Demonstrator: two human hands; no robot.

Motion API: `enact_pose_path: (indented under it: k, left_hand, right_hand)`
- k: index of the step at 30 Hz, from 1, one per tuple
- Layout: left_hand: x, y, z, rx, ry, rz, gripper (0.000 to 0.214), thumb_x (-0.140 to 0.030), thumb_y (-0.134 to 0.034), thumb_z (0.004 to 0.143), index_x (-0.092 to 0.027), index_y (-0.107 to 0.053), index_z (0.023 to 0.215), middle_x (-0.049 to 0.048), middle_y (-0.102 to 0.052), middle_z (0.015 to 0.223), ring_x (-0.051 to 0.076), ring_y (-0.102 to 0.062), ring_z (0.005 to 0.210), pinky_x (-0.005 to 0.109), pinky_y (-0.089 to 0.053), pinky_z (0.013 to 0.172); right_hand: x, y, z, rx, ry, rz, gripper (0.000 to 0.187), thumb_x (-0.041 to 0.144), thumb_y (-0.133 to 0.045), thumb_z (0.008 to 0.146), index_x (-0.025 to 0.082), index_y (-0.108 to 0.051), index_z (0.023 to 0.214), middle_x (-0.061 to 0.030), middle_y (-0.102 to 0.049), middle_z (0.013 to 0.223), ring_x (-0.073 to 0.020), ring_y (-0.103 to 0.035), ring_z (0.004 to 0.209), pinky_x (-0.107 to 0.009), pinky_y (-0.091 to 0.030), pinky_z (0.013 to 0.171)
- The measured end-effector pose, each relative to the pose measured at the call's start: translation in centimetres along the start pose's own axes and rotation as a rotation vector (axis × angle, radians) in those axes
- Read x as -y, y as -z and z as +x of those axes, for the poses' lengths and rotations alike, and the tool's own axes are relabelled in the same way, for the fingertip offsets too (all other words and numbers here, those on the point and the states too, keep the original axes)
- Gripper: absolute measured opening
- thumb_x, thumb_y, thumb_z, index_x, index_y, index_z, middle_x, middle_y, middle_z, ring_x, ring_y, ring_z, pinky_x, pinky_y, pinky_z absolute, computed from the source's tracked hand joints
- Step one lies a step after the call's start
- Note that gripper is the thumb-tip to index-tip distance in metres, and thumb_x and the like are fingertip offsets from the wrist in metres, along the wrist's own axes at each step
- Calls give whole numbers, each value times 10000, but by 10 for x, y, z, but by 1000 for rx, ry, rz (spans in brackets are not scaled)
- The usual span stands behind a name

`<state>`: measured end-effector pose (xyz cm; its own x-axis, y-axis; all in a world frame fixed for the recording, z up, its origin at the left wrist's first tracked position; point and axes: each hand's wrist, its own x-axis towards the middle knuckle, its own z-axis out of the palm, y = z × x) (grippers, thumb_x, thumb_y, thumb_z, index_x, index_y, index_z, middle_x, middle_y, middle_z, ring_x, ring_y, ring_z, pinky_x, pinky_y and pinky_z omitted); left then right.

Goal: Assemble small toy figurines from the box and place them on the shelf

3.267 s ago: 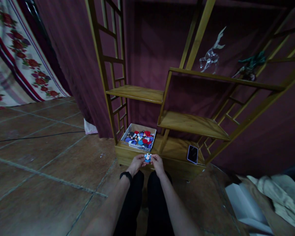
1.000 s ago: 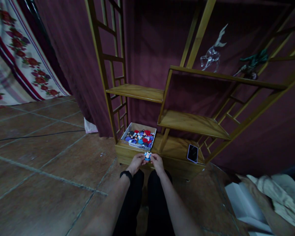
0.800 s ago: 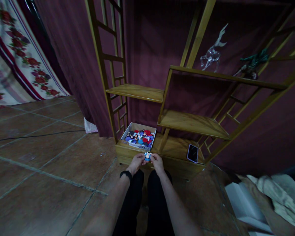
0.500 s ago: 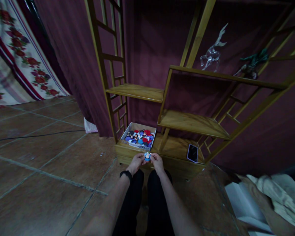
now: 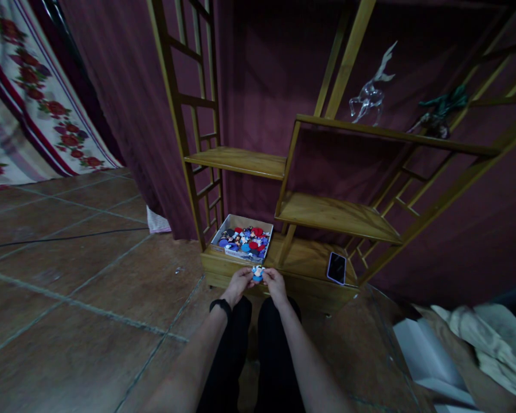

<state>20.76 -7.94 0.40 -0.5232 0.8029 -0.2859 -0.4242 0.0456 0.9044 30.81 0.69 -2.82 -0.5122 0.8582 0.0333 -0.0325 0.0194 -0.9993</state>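
Little has moved since the earlier frame: left hand [image 5: 240, 282] and right hand [image 5: 276, 283] pinch a figurine [image 5: 258, 274] between them, just before the box [image 5: 243, 221], the left nearer it. It looks upright, though dimly seen.

There are two hands [image 5: 239, 283] [image 5: 276, 284], two statuettes [image 5: 369, 95] [image 5: 441, 109], one phone [image 5: 336, 268].

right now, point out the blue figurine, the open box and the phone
blue figurine [image 5: 258, 275], head view, middle of its body
open box [image 5: 251, 223], head view, inner back wall
phone [image 5: 336, 268], head view, middle of the screen
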Motion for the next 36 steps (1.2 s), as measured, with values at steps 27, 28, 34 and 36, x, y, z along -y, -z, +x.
enact_pose_path:
  k: [27,28,34,36]
  left_hand:
    - [-4,3,2,82,40,-42,243,-303,-678,684,-90,-620,786,88,-653,670,112,-599,572,181,-409,515]
    - [-3,4,2,87,35,-41,251,-311,-683,677,-91,-618,779,83,-650,662,108,-593,563,180,-403,511]
    - [-4,3,1,87,44,-19,296,-369,-687,658,-92,-607,726,72,-637,621,99,-569,521,178,-370,476]
    - [-4,2,1,85,41,-25,283,-357,-689,658,-95,-605,726,71,-638,625,99,-574,525,177,-376,480]
  right_hand:
    - [10,2,-3,-105,46,-111,260,432,-547,700,182,-619,689,43,-488,495,-115,-450,492,-208,-361,488]
    - [10,2,-3,-103,45,-116,259,430,-543,704,182,-617,687,43,-492,497,-115,-451,492,-208,-361,490]
    - [9,3,-3,-110,42,-133,273,442,-541,701,181,-616,667,41,-502,483,-117,-456,478,-215,-360,487]
    - [9,3,-3,-104,49,-123,268,439,-545,699,181,-611,665,42,-502,486,-116,-459,479,-215,-363,488]
